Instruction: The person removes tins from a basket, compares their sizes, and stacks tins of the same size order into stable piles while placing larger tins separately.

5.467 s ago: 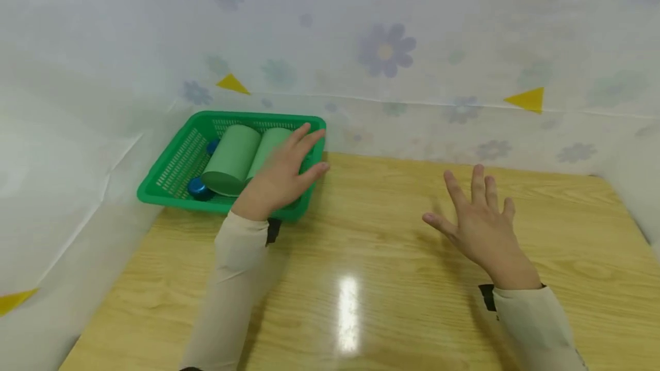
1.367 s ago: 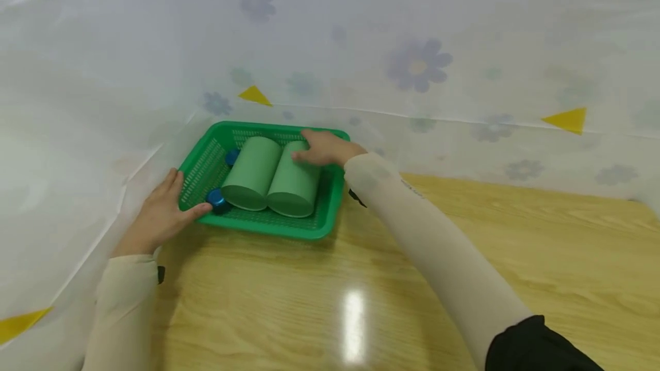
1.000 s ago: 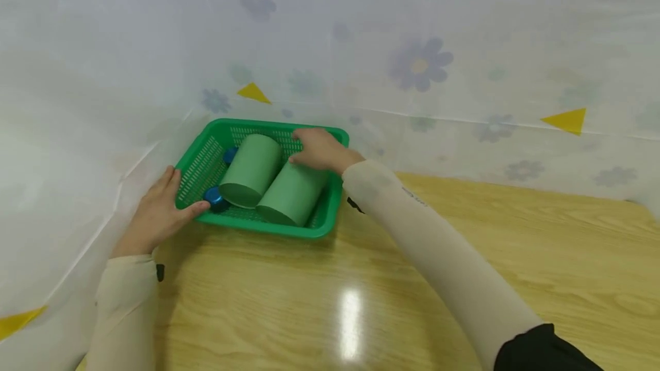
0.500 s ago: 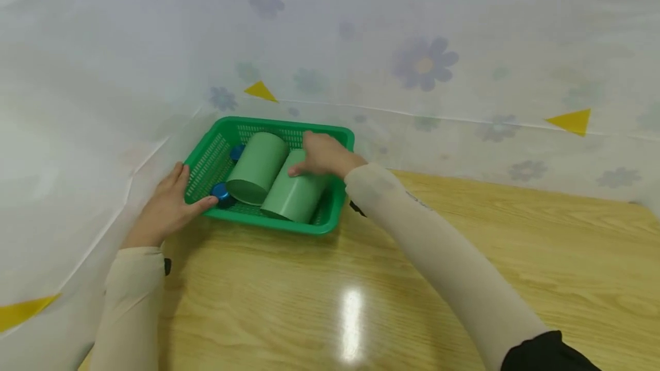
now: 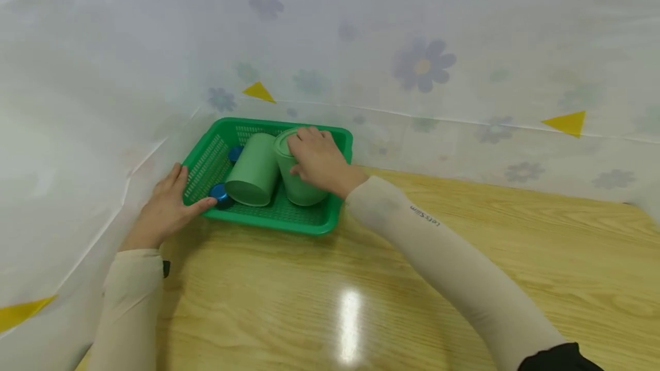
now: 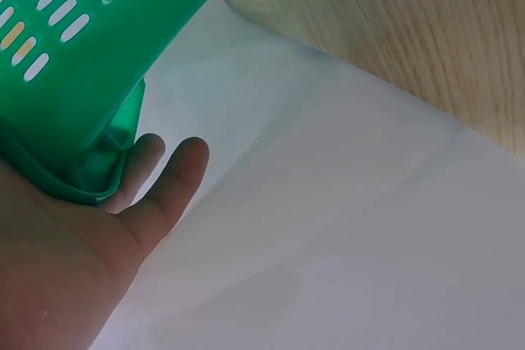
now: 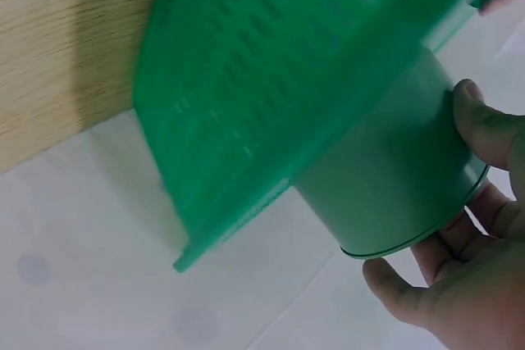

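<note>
Wooden table (image 5: 268, 291) nearest you. Your left hand (image 5: 162, 208) rests on the green basket's (image 5: 268, 222) near-left corner, fingers spread, thumb by a blue round piece (image 5: 220, 193). Inside, one green can (image 5: 254, 168) lies sideways — beside it, your right hand (image 5: 321, 160) grips another, the roughly upright can (image 5: 298, 192), near its top. Flowered sheet (image 5: 319, 33) behind.

This looked like a screened booth (image 5: 46, 130). A flowered sheet (image 5: 330, 16) hung at twelve o'clock, behind a wooden table (image 5: 268, 291).

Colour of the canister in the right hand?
The canister is light green, with no pattern visible; it shows best in the head view.
</note>
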Action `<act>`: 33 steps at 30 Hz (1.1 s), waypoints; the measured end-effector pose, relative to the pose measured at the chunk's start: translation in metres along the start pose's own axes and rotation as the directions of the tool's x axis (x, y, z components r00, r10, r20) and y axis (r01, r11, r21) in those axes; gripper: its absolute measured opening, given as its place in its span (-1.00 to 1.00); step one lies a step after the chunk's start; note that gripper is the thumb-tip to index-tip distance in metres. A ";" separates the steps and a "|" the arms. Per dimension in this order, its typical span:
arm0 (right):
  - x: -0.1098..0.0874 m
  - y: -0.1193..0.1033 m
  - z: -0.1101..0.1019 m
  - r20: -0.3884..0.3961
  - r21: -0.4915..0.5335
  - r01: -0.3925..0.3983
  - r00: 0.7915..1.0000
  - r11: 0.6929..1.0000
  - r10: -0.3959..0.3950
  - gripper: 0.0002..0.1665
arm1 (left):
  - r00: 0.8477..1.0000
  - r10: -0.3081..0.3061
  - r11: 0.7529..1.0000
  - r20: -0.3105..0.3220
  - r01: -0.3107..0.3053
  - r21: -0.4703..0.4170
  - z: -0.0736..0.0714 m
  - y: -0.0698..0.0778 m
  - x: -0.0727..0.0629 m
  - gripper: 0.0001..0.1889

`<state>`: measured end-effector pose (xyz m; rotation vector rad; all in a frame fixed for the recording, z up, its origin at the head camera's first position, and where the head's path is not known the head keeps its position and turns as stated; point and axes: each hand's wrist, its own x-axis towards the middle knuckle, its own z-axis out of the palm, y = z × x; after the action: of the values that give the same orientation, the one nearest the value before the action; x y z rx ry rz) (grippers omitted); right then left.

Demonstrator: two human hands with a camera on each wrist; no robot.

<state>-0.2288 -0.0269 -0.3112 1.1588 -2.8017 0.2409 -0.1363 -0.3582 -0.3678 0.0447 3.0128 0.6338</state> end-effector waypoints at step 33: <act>0.011 0.043 0.023 0.184 0.530 -0.176 0.979 0.830 0.090 0.43 | 1.000 0.009 1.000 -0.023 -0.009 0.001 0.002 0.000 -0.002 0.13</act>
<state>-0.2681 -0.0089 -0.3363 1.0988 -3.0494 1.0707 -0.1346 -0.3573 -0.3690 0.0514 3.0372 0.6378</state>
